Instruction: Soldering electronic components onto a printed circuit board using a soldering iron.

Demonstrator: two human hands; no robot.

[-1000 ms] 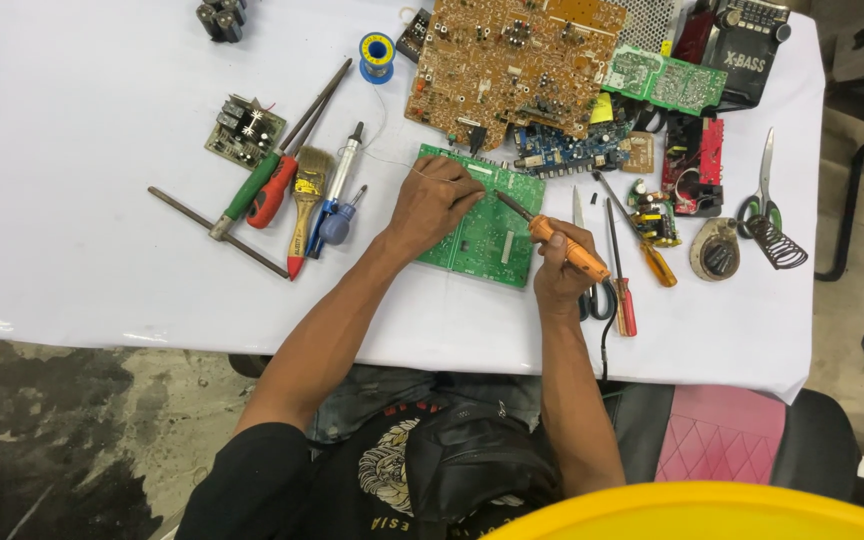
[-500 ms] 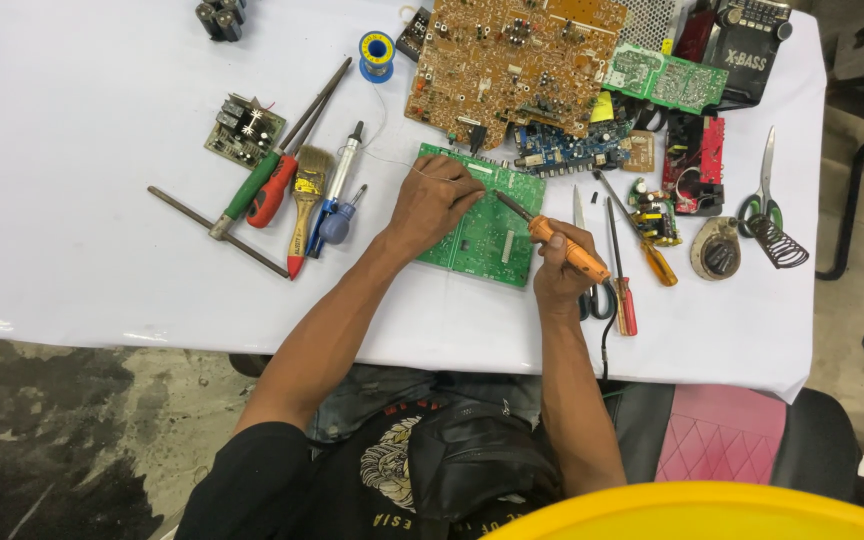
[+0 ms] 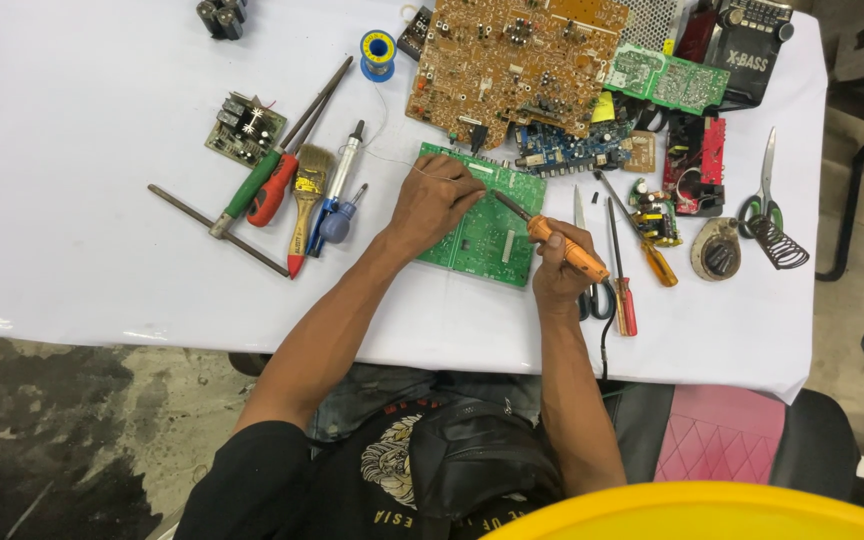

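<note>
Our right hand [image 3: 559, 262] is clamped on the orange soldering iron [image 3: 564, 246]; our left hand [image 3: 435, 198] pinches thin solder wire [image 3: 392, 160] over the stiff, fragile green circuit board [image 3: 482, 232], mid-tabletop, best held by its edges.

bare cloth [image 3: 82, 270] left; screwdrivers [image 3: 272, 190], circuit boards [image 3: 512, 60] crowd centre, right.

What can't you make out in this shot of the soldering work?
Head view only:
- Soldering iron tip: too small to tell whether it touches the green board.
- Board's left part: hidden under the left hand.
- Solder wire at that hand: too thin to follow.
- Iron's cord: hidden behind the right hand.
</note>
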